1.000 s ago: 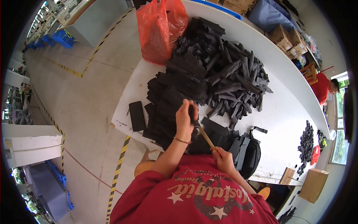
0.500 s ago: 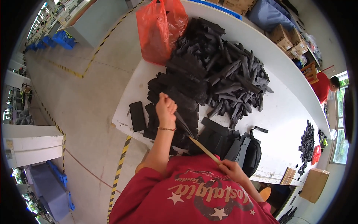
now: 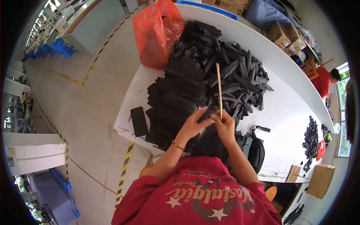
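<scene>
My right hand (image 3: 225, 126) is closed round the lower end of a thin, pale wooden stick (image 3: 219, 88), which stands almost upright in the picture. Beside it, my left hand (image 3: 193, 125) is slightly blurred, thumb and fingers apart and pointing at my right hand. Dark material shows between the two hands, but whether either touches it is unclear. Under and left of them lie layered flat black fabric pieces (image 3: 168, 101). Beyond the stick is a heap of rolled, tube-like black pieces (image 3: 240, 71).
A black phone (image 3: 139, 121) lies near the table's left edge. A red plastic bag (image 3: 152, 41) stands at the far left corner. Near my right forearm is a black backpack (image 3: 256, 152). Another black heap (image 3: 310, 140) sits far right, and a person in red (image 3: 321, 82) is beyond the table.
My left hand has come down and right, no longer gripping the black strip it held stretched at the stick's tip. My right hand has risen, swinging the stick upright with its tip away from me.
</scene>
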A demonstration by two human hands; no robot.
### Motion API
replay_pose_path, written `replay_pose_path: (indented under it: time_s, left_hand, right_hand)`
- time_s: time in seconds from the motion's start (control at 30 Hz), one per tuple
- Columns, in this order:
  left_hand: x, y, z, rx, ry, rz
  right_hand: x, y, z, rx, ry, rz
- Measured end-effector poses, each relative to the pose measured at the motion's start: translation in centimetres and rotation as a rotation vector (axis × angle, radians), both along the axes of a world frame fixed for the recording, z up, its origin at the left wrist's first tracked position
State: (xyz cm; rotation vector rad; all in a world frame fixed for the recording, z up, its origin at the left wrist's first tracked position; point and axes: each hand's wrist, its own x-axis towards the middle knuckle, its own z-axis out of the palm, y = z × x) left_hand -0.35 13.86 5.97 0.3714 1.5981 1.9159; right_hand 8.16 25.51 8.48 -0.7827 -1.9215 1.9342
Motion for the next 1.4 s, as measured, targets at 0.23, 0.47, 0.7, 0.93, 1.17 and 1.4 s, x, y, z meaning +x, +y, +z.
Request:
replay_pose_path:
  time_s: [0.23,0.47,0.7,0.93,1.17,1.4]
  left_hand:
    - [5.4,-0.6,0.3,0.18,-0.402,-0.327]
    - [5.3,-3.2,-2.3,0.077,-0.091,-0.169]
    - [-5.8,3.3,2.8,0.111,0.116,-0.067]
    - [-9.6,-2.0,1.2,-0.109,0.48,0.067]
    - [-5.5,-6.5,-6.5,-0.584,1.138,-0.308]
    - [-8.4,-6.9,-4.1,-0.4,0.659,-0.263]
  right_hand:
    - [-1.2,1.0,1.2,0.012,0.065,-0.14]
    - [-2.0,5.6,2.9,-0.021,0.169,-0.23]
    - [-1.5,4.4,2.9,0.021,-0.106,0.214]
    - [-4.3,12.8,7.6,0.626,-0.02,-0.323]
    - [3.0,8.7,-0.2,0.628,-0.413,0.089]
    - [8.1,6.0,-0.4,1.061,-0.279,0.366]
